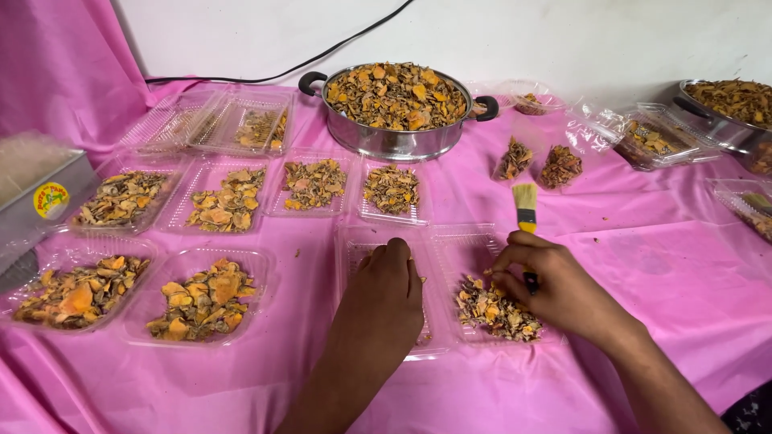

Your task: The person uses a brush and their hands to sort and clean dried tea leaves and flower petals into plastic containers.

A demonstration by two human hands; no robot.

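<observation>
Brush — a small pastry type with pale bristles and a yellow band — stands bristles-up in the right hand, whose fingers are closed around the dark handle. The hand rests over the right half of an open clear hinged tray lying on the pink cloth. A heap of dried orange-brown chips lies in that half, touching the right fingertips.

The left hand sits on the tray's left half, knuckles up, fingers curled under; whether they grip anything cannot be told.

Surroundings:
- A steel pot with black handles, heaped with the same chips, stands at the far centre.
- Filled clear trays lie in rows to the left — well apart from both hands.
- Two small filled bags stand beyond the brush.
</observation>
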